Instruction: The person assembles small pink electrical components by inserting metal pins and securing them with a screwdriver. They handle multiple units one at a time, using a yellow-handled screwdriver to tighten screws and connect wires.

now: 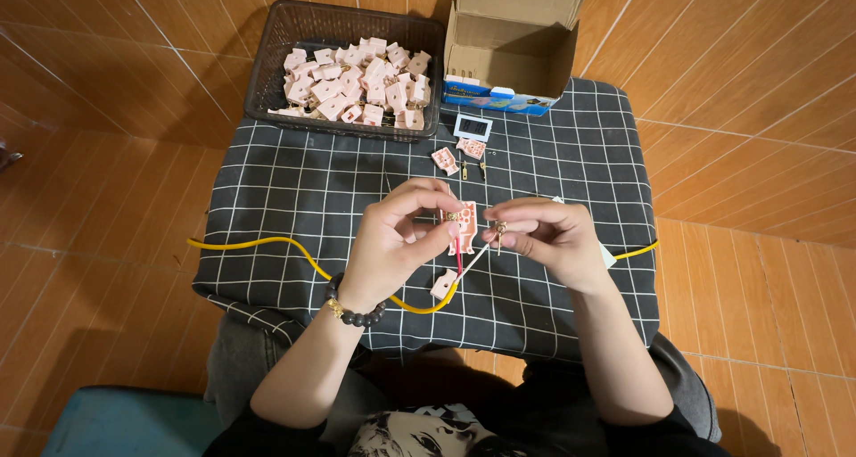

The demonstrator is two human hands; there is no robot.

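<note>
My left hand [395,236] pinches a small pink plastic part [465,223] with brass fittings, held above the checked cloth. Thin red and white wires [462,263] hang from it. My right hand [544,232] sits just to its right, fingertips closed on a small brass screw-like piece [500,231] beside the part. Another pink part [444,284] lies on the cloth below my hands, beside a yellow cable [285,245]. A bead bracelet [349,307] circles my left wrist.
A dark mesh basket [267,74] with several pink parts stands at the back. An open cardboard box [513,60] is to its right. A small white digital device [472,127], two loose pink parts [445,160] and tiny brass pieces lie on the black checked cloth [294,189] over tiled floor.
</note>
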